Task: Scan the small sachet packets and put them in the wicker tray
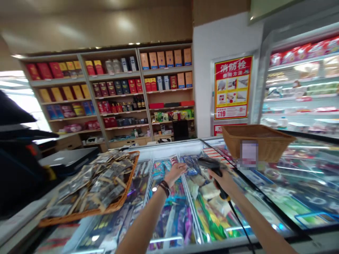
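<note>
My right hand (223,180) is closed round the grip of a black barcode scanner (211,164), whose head points left over the freezer and whose cable trails down my forearm. My left hand (176,173), with dark bracelets at the wrist, reaches forward over the glass lid of the chest freezer (169,211). Its fingers curl at a blue packet (191,165) lying inside. Whether they grip the packet is unclear.
A flat wicker tray (87,211) piled with several small dark packets sits on the freezer's left. An empty wicker basket (255,141) stands on the right lid. Shelves of boxed goods (119,91) line the back wall, and a lit chiller (302,88) is on the right.
</note>
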Demonstrator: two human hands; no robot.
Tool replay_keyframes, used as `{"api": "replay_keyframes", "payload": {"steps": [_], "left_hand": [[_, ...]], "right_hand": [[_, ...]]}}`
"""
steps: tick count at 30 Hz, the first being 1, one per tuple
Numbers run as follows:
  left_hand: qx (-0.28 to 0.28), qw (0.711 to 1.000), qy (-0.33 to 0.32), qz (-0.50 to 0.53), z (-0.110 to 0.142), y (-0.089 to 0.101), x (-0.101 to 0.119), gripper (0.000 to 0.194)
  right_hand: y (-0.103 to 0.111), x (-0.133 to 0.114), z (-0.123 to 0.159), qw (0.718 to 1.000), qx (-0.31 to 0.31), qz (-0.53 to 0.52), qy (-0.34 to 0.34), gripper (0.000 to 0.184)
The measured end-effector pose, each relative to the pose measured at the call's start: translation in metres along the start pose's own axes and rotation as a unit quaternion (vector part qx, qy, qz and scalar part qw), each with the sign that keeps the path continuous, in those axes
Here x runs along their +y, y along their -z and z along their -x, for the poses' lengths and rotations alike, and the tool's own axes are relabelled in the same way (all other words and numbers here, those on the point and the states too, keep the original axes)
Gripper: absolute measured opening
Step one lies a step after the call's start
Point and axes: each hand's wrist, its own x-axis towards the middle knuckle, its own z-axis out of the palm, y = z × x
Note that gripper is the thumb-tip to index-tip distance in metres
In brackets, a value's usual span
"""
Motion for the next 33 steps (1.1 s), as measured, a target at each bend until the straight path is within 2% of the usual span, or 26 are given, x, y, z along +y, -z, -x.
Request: {"api": "replay_keyframes", "payload": {"steps": [4,7,9,11,13,15,18,22,27,30,33], "left_hand": [[0.102,0.988,-0.012,-0.113,0.02,0.075,0.036,0.035],[0.196,0.951,-0.086,-0.224,0.039,0.129,0.069,0.034],[0.263,0.901,-0.124,-0.322,0.055,0.162,0.091,0.033],[0.312,0.835,-0.112,-0.439,0.073,0.191,0.11,0.036],[0.351,0.769,-0.075,-0.529,0.089,0.215,0.122,0.045],[0.379,0.719,-0.022,-0.582,0.102,0.235,0.128,0.055],[0.415,0.683,0.061,-0.599,0.11,0.26,0.126,0.066],[0.443,0.679,0.142,-0.567,0.106,0.285,0.12,0.071],[0.435,0.68,0.215,-0.55,0.095,0.304,0.118,0.072],[0.438,0.67,0.204,-0.563,0.094,0.305,0.115,0.07],[0.452,0.672,0.136,-0.571,0.097,0.303,0.116,0.057]], "right_hand": [[-0.046,-0.022,-0.012,0.997,-0.05,-0.051,0.002,0.05],[-0.084,-0.037,-0.022,0.993,-0.058,-0.102,0.013,0.056],[-0.109,-0.043,-0.027,0.989,-0.066,-0.127,0.023,0.06],[-0.134,-0.047,-0.029,0.986,-0.084,-0.14,0.031,0.062],[-0.154,-0.05,-0.026,0.982,-0.105,-0.151,0.038,0.061],[-0.17,-0.05,-0.02,0.978,-0.124,-0.161,0.044,0.06],[-0.182,-0.05,-0.01,0.976,-0.154,-0.15,0.043,0.059],[-0.184,-0.046,-0.002,0.976,-0.172,-0.128,0.034,0.056],[-0.178,-0.044,-0.001,0.98,-0.143,-0.139,0.02,0.055],[-0.177,-0.043,-0.002,0.982,-0.136,-0.133,0.016,0.054],[-0.177,-0.043,-0.001,0.982,-0.139,-0.125,0.017,0.056]]}}
